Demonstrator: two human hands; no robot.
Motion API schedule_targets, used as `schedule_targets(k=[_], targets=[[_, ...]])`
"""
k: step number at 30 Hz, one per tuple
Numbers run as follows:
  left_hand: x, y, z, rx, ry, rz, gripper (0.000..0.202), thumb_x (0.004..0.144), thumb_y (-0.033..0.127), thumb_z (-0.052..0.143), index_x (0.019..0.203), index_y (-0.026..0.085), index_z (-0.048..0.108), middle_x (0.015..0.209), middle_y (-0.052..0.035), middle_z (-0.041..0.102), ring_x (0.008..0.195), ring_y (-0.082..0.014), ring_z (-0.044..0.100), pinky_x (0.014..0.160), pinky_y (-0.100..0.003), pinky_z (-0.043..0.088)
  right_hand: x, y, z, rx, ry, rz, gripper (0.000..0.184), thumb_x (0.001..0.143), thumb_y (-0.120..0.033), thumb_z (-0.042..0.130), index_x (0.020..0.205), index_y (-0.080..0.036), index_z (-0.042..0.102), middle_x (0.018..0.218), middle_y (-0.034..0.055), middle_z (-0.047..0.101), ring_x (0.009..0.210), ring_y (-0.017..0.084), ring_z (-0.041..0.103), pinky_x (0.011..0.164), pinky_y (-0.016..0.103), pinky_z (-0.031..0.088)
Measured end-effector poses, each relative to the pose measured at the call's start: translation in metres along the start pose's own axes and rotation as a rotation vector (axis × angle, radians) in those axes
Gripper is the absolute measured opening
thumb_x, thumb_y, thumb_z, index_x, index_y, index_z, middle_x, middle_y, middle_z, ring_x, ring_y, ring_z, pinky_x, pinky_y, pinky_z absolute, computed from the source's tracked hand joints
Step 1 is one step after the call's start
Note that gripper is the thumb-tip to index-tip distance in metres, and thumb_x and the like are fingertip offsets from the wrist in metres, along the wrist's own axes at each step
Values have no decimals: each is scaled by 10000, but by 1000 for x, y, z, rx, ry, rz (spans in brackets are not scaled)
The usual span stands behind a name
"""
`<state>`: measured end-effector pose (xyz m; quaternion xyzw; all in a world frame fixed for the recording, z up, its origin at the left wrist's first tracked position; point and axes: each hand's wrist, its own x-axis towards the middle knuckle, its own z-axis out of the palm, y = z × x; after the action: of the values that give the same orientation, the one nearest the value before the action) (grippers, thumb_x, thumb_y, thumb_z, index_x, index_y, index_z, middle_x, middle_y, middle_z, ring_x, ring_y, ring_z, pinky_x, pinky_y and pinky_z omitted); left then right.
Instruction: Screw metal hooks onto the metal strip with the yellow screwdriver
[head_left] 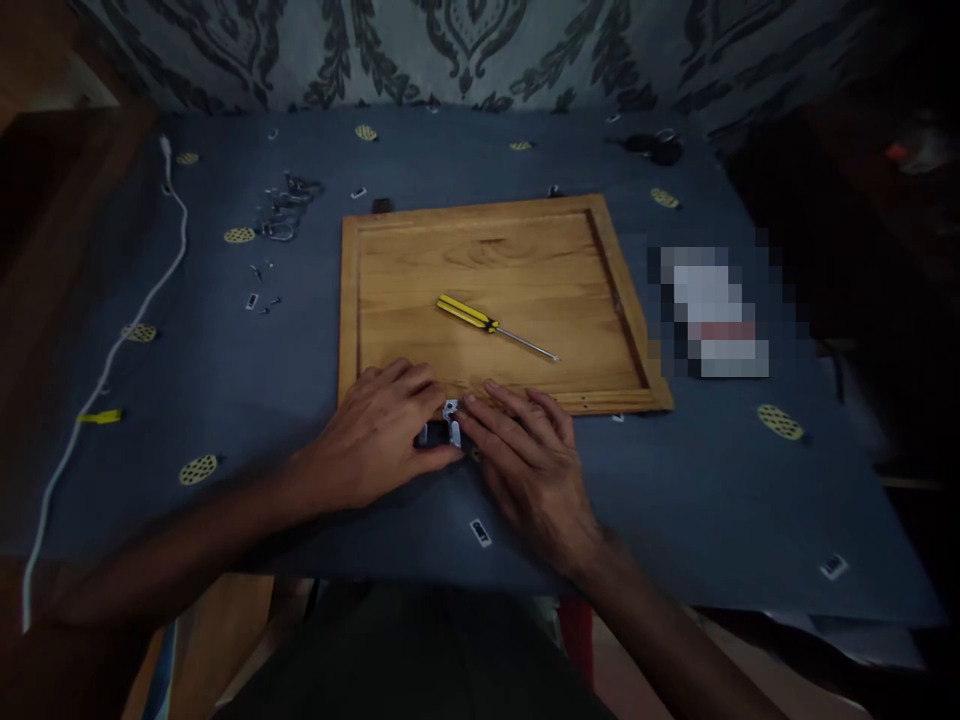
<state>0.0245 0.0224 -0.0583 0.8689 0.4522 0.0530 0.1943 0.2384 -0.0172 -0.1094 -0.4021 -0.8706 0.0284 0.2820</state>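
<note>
At the wooden panel [480,265], fingers [435,460] hold a metal fitting [453,430].

My framed wooden panel [525,275] lies flat; a silvery metal fitting [454,432], partly hidden, meets its edge at seven o'clock.

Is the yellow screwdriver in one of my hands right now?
No, the screwdriver lies on the wooden panel, while both hands are at the panel's near edge.

The light is dim, darkest at right.
</note>
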Motion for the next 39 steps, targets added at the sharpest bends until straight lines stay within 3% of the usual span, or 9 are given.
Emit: schedule_targets(k=[7,12,15,20,26,30,33,36,39], targets=[[1,1,-2,11,-20,-20,331,877,460,783,980,172,657,1055,-62,660,1054,-278,608,890,-440,506,0,4,1,77,100,67,425,986,-95,547,1376,-237,640,1290,84,763,1272,270,651,1070,502,504],[0,1,-2,-9,-20,-18,332,882,462,780,996,171,666,1060,-61,668,1071,-281,617,894,-431,502,16,29,-9,101,164,155,328,995,-114,549,1275,-200,695,1152,106,781,1039,240,718,912,396,589],[-1,0,-2,-17,0,-6,329,886,467,775,994,174,671,1058,-61,669,1059,-272,617,900,-424,502,37,45,-12,26,109,214,304,1001,-160,525,1250,-201,696,1116,111,758,1000,256,724,875,398,607],[-1,2,-1,-9,2,-10,344,890,481,767,998,168,676,1061,-69,665,1061,-272,616,913,-418,503,71,49,-3,-154,-96,310,347,988,-201,546,1313,-171,663,1187,142,725,985,269,728,773,354,583],[-1,1,-2,0,14,-12,338,886,469,772,1006,166,684,1054,-82,665,1074,-279,618,907,-416,510,86,49,14,-175,-127,336,243,1002,-241,547,1174,-205,715,1044,121,738,792,245,704,642,325,496],[-1,0,-2,8,8,-13,327,897,472,756,993,168,685,1046,-78,662,1079,-276,620,914,-414,515,83,55,12,-138,-76,343,197,1010,-255,516,1052,-215,705,1027,109,719,734,219,663,605,321,463],[0,0,-3,-3,-16,-26,335,889,470,766,1016,170,688,1045,-71,659,1081,-286,622,921,-432,511,75,47,-2,-49,41,336,162,1023,-275,487,1057,-212,632,981,91,699,758,207,643,627,323,482],[-1,0,-2,-10,6,-22,329,890,470,764,1014,174,691,1031,-63,653,1066,-279,626,916,-424,503,60,28,-18,426,303,423,111,988,-348,585,986,-241,557,770,-7,618,596,150,546,559,293,451],[-2,0,0,-4,29,-16,315,901,467,748,1004,174,696,1024,-64,653,1052,-268,625,892,-401,501,46,8,-26,735,393,484,145,944,-346,648,895,-242,561,780,-19,640,552,115,515,539,275,433]])
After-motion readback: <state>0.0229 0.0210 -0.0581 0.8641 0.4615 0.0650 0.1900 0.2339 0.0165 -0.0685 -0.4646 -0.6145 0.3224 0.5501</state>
